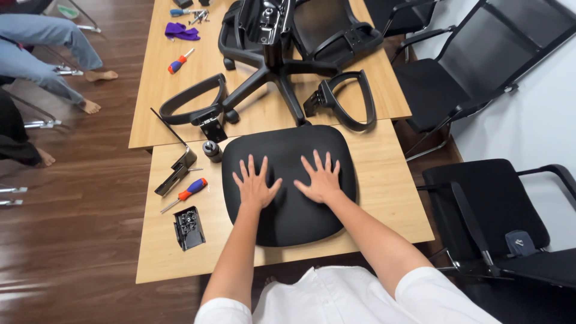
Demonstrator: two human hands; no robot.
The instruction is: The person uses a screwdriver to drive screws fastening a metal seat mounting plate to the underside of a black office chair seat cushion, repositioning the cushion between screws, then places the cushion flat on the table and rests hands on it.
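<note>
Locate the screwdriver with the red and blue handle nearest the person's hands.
In the head view the red and blue screwdriver lies on the light wooden table, left of the black seat cushion and the left hand.

1. The left hand (255, 183) and right hand (322, 178) lie flat on the seat cushion (288, 210), so the fabric under the palms is hidden.
2. The chair base (273, 72) at the far end is cut off by the top edge, and its upper parts cannot be made out.
3. The people (42, 48) at the far left show only legs and bare feet; the rest is out of frame.
4. The small parts in the black tray (188, 227) are too small to tell apart.
5. The screws (198, 17) near the far edge are too small to count.
6. The black chair (510, 222) at the near right is cut by the right edge.
</note>
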